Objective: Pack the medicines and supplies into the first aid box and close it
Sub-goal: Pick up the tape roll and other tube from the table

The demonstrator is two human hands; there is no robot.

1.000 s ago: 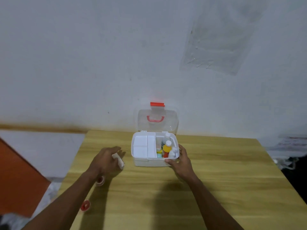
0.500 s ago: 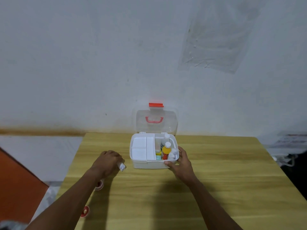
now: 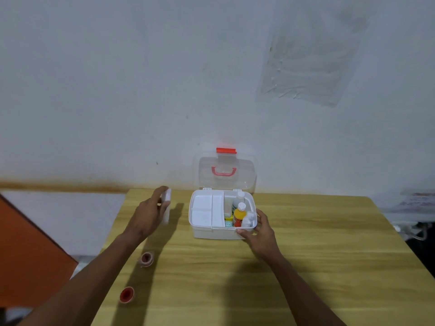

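Note:
The white first aid box (image 3: 215, 232) stands open on the wooden table (image 3: 306, 267), its clear lid (image 3: 227, 170) with a red handle upright against the wall. A white tray fills its left half; bottles, one with a yellow body (image 3: 239, 216), stand in the right half. My right hand (image 3: 260, 230) grips the box's front right corner. My left hand (image 3: 150, 214) is raised left of the box and holds a blurred white packet (image 3: 166, 205). Two tape rolls lie on the table near my left forearm: a pinkish tape roll (image 3: 147, 259) and a red tape roll (image 3: 127, 294).
The table's left edge runs close to the tape rolls, with grey floor and an orange surface (image 3: 28, 250) beyond it. A white wall rises directly behind the box. Cluttered items (image 3: 416, 208) sit off the table's right side.
My left hand has lifted the white packet off the table and moved up and toward the box. The right hand has stayed on the box's corner.

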